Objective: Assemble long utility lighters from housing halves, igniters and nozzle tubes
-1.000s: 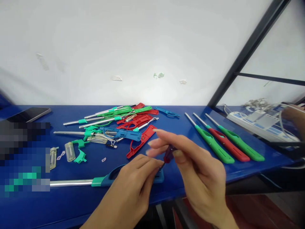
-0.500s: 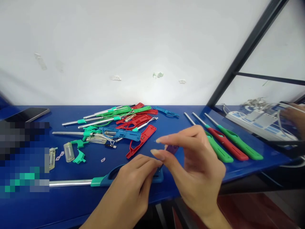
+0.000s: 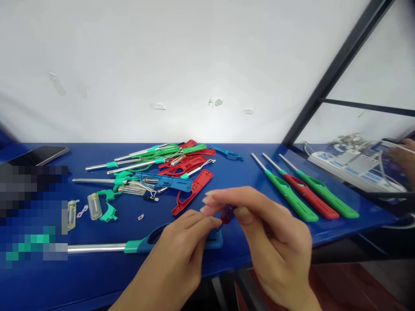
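A long-nosed gas lighter [image 3: 147, 242] with a blue handle, teal collar and metal tube lies along the table's front. My left hand [image 3: 177, 248] is closed over its handle, thumb and fingers pressed together near the butt end. In my right hand [image 3: 272, 239] is a small screwdriver [image 3: 227, 214] with a reddish-purple handle, gripped between thumb and curled fingers. Its thin shaft points down at the lighter's butt end, close beside my left fingertips. Whether the tip sits on a screw is too small to tell.
Behind my hands lies a pile of red, green and blue lighter shells [image 3: 186, 166] with metal tubes. Loose fuel tanks [image 3: 94, 206] and teal parts [image 3: 109, 211] are at left. Three closed lighters [image 3: 301, 192] lie at right, near a power strip [image 3: 356, 168]. Another person's hand [image 3: 405, 151] shows at the far right.
My right hand has shifted slightly down, and its fingers have turned about the screwdriver, showing more of its handle. My left hand and the blue lighter stay in place.
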Tool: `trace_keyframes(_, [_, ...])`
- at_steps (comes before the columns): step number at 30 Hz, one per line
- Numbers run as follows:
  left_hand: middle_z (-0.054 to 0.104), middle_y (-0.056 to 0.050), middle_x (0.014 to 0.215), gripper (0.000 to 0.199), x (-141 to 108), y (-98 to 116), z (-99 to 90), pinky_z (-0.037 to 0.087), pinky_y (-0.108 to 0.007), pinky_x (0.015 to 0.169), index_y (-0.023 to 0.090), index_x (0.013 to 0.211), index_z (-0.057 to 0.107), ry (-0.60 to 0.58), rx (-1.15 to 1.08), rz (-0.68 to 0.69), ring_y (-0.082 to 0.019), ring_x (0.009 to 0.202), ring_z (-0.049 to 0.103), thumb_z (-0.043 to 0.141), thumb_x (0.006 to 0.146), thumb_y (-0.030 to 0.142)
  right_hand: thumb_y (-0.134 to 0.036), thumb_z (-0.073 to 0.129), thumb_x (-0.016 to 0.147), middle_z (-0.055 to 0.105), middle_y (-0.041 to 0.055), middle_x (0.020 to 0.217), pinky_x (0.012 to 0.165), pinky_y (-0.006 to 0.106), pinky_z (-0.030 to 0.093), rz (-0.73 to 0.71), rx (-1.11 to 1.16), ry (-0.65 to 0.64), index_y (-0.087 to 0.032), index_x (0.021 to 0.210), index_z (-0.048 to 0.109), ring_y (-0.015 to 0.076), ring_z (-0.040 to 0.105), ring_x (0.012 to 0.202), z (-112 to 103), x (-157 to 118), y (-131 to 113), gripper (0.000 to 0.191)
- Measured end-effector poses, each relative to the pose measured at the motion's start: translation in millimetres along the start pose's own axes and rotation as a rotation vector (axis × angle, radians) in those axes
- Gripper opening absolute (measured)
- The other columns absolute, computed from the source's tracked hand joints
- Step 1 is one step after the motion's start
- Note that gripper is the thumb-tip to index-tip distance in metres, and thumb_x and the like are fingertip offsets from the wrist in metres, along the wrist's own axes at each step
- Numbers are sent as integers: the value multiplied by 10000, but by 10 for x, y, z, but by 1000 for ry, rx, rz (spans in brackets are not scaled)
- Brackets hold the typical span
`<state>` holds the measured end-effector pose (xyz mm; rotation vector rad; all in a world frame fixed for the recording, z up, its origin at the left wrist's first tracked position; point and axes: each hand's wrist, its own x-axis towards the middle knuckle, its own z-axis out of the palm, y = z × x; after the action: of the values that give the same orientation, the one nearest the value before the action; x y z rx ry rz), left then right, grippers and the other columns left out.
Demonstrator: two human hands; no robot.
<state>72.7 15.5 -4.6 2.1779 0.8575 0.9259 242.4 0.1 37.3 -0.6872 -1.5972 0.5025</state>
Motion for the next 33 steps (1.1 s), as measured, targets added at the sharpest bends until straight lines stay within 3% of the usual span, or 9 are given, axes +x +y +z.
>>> trace_keyframes(4, [755,27,1186,419,-2,-1,3,552,-290,961,337,1273,687,10,21,0,-152,1086,716,416,1109,64,-35,744,968,761,-43,952,825,300,607,-100,-28,218,-318,1128,775,153,708,928,9,-16,42,326])
trace_keyframes(7, [745,15,1098,355,3,9,1,556,-292,904,292,1153,691,10,18,0,-158,1011,713,407,1114,82,-151,696,1036,752,10,1113,851,316,616,-57,-114,59,-312,1212,799,178,704,1033,-36,-34,26,260])
trace_keyframes(10, [744,-3,1137,334,4,25,-3,557,-316,938,287,1176,689,11,37,-4,-178,1053,710,407,1126,117,-126,535,1103,771,27,1232,811,331,635,-28,-36,-71,-338,1346,761,191,744,1062,-50,-54,9,395])
trace_keyframes(13, [748,14,1170,358,-9,26,-2,555,-308,963,308,1201,686,12,49,-12,-164,1051,708,426,1106,81,-42,606,1044,786,2,1084,803,326,622,-73,-13,51,-348,1264,785,176,728,989,4,-62,42,417])
trace_keyframes(16, [757,24,1127,376,-16,20,1,563,-295,925,297,1140,687,19,54,-18,-151,980,711,423,1074,37,-81,729,992,722,-3,991,803,304,606,-72,-58,128,-343,1147,802,168,673,961,19,-37,51,313])
trace_keyframes(21, [764,-19,1220,448,8,69,-11,574,-351,994,280,1264,700,-5,52,-46,-198,1131,718,430,1017,21,-172,565,1099,773,12,1143,919,283,628,46,-103,-109,-342,1232,785,175,721,1120,-114,21,-56,308])
trace_keyframes(27, [777,-16,1223,535,5,114,-24,592,-364,1024,286,1293,714,21,89,-35,-206,1145,739,448,935,-10,-134,815,935,724,-24,886,701,195,603,-8,-184,147,-310,1016,818,127,692,818,-135,14,-12,194])
trace_keyframes(29, [787,-19,1208,501,-3,109,-23,605,-357,1003,282,1269,723,39,107,-22,-206,1123,750,457,948,5,-189,799,958,740,-7,914,683,211,613,-20,-226,149,-320,1079,842,136,709,801,-151,13,-18,184])
trace_keyframes(33, [795,-23,1223,444,-11,91,-14,610,-357,1019,280,1235,732,61,134,-13,-206,1122,759,474,972,32,-197,623,1067,830,19,1105,758,277,666,25,-226,27,-370,1257,824,187,793,928,-180,6,-69,326])
